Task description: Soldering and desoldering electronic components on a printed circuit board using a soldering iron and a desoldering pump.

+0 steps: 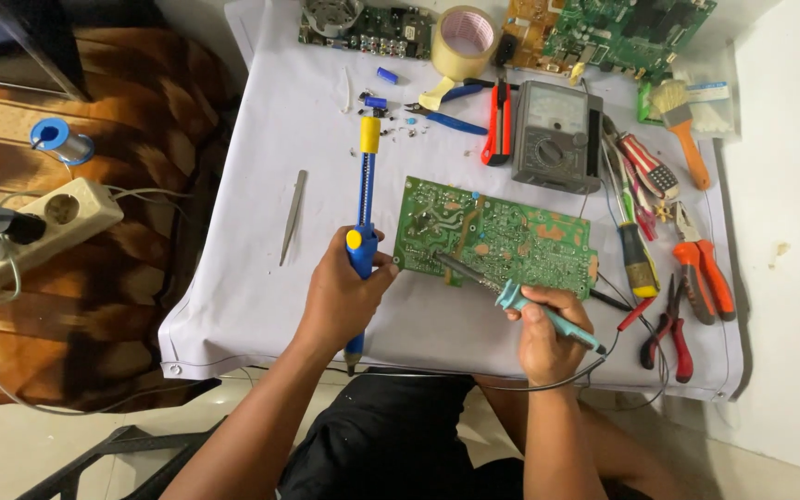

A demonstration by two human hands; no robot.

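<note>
A smooth white cloth [261, 306] covers the table, creased at its edges. On it lies a flat green circuit board [497, 236], rectangular and speckled with solder points, between the two hands. The left hand [344, 296] is wrapped tight around a long blue desoldering pump [363, 222] with yellow trim, just left of the board. The right hand [548, 333] pinches a teal-handled soldering iron [511, 296], its metal tip resting on the board's near edge
</note>
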